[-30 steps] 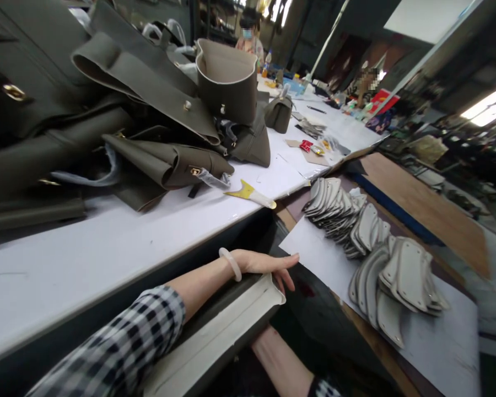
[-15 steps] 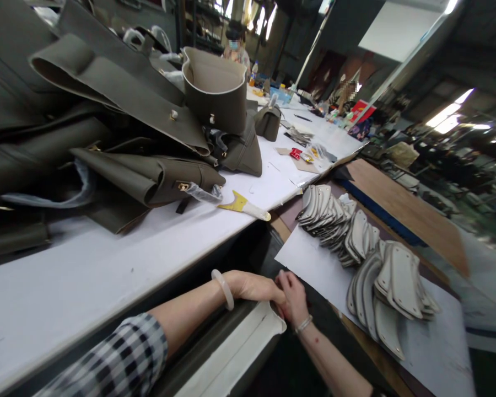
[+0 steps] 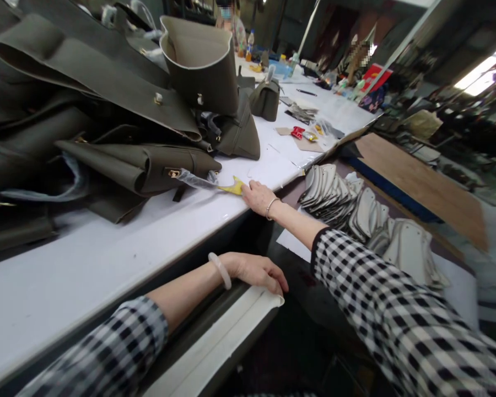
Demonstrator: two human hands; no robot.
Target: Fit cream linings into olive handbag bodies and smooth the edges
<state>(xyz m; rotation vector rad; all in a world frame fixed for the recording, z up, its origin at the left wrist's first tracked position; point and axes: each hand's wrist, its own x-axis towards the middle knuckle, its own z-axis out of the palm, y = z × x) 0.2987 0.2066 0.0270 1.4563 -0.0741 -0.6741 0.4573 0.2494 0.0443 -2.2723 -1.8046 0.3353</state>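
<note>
My left hand, with a pale bangle at the wrist, curls its fingers over the far end of a dark olive leather bag low in front of me. A long cream strip faces up along that bag. My right hand reaches to the edge of the white table and closes over the handle of a hand tool with a yellow forked head, like a scraper. My fingers cover the handle. The tool's head lies close to a plastic-wrapped strap of another olive bag.
Olive bags are heaped on the left of the white table, one open-topped bag standing up. Stacked grey curved pieces lie on a lower surface to the right, beside a brown board. Other people are farther back.
My right hand has left the bag's end beside my left hand and moved up and away to the tool on the table. My left hand stays on the bag.
</note>
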